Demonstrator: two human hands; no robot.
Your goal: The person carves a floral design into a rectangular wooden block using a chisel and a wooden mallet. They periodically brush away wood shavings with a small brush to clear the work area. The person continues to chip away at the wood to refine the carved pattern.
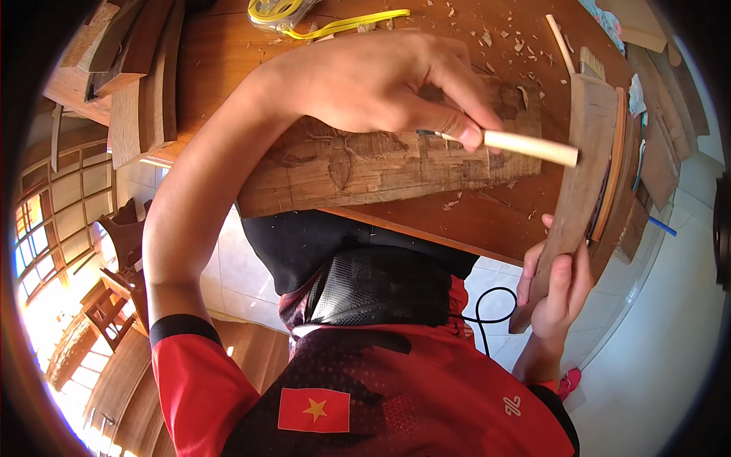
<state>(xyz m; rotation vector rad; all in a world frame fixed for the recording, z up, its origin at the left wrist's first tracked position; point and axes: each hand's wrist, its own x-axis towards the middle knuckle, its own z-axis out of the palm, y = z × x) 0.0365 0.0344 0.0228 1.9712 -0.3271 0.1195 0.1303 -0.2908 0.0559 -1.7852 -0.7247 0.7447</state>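
Note:
From the left, my left arm bends over a carved wooden board (pixel 396 167). My left hand (pixel 365 84) pinches a chisel (pixel 533 147) by its pale wooden handle between thumb and fingers. A bit of the dark metal end shows near the thumb, over the board; the rest is behind my hand. On the right, my right hand (pixel 560 286) wraps around the narrow lower part of a flat, bat-shaped wooden mallet (pixel 590 145). The mallet's wide part stands just right of the chisel's butt end; whether they touch I cannot tell. Shallow shapes are cut into the board.
A tape measure (pixel 278 11) with a yellow strap lies at the far edge. Shavings (pixel 487 36) litter the brown table (pixel 221 61). Wood blocks (pixel 141 107) are stacked at left. Another pale-handled tool (pixel 560 42) and more wood pieces (pixel 659 129) lie at right.

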